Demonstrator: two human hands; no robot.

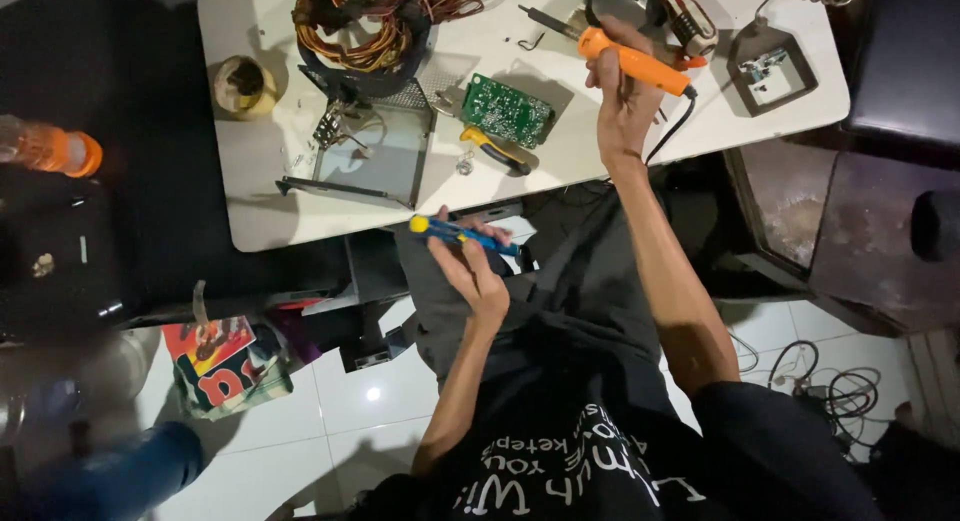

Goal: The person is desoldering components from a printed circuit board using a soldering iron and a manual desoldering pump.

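The view looks down over a person in a black printed shirt. Nearest, the left hand (478,276) is closed around a blue tool with a yellow tip (462,233), held just below the edge of the white counter (260,211). Farther out, the right hand (625,101) grips an orange soldering iron (635,63) (its black cord trails down) above the counter. Just left of it lies a green circuit board (506,109), with yellow-handled pliers (497,149) beside it. Beyond sits a tangle of wires (375,21).
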